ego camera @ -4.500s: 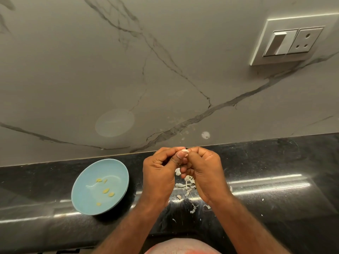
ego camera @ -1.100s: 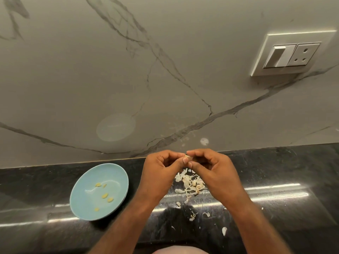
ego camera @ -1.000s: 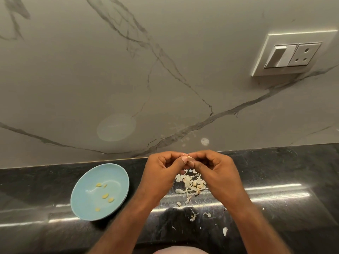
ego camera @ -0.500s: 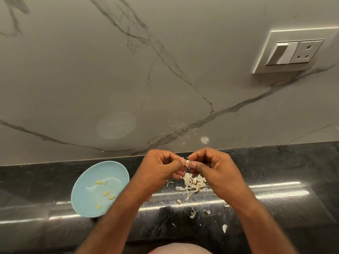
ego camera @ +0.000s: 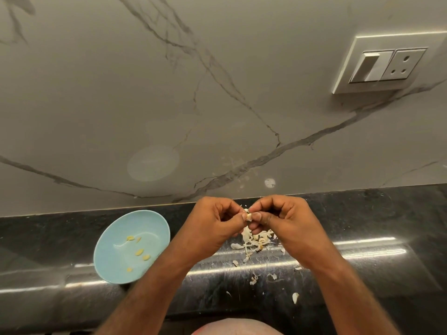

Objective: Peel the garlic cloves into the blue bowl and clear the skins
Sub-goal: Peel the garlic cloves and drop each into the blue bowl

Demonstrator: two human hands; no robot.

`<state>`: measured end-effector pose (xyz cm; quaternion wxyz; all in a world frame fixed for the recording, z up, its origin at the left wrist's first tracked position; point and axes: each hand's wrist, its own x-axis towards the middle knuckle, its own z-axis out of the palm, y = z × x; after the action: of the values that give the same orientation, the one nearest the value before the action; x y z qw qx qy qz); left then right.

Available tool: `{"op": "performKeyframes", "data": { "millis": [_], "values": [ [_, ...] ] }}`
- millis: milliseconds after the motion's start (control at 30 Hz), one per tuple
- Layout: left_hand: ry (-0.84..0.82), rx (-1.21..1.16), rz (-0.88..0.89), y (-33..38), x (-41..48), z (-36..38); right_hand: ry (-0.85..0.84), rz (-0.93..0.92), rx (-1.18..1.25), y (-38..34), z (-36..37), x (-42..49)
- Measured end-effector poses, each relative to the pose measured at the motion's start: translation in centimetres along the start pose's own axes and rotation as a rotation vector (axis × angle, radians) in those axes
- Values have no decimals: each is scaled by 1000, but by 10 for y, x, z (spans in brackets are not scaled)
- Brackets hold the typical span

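Marble wall, pale grey with dark veins, fills the upper part of the head view. Below it runs a glossy black countertop. A white switch and socket plate sits on the wall at the upper right.

On the counter to the left stands the blue bowl, just beside the left forearm. The left hand and the right hand meet above the counter near the wall. Both have curled fingers, thumb tips close together.

Under them lies a heap of papery skins, with loose flakes scattered toward the near edge, one well apart from the heap. Five small yellowish peeled cloves rest in the bowl. Smallest is the garlic clove, pinched between the fingertips of both hands, with skin showing on it.
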<state>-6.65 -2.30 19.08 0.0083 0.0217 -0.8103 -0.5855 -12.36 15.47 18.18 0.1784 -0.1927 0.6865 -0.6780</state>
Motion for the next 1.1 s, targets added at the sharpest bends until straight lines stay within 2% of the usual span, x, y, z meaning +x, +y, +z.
{"op": "performKeyframes", "data": {
  "millis": [233,400,600,700,833,1000,1100],
  "values": [
    [201,-149,-28,-2,0,13,77,-6,168,0,11,2],
    [255,-203,-64,-3,1,18,112,-60,-14,4,15,-1],
    [246,-230,-71,-5,1,19,138,-176,-251,7,16,-3],
    [247,-291,-80,-3,1,18,157,-161,-139,8,18,-4],
    [250,-353,-112,-2,2,18,208,-79,142,7,25,-4],
    [323,-241,-147,-8,5,16,254,-7,445,3,24,1],
    [341,-166,-164,-11,7,12,247,11,519,2,19,4]
  ]
}}
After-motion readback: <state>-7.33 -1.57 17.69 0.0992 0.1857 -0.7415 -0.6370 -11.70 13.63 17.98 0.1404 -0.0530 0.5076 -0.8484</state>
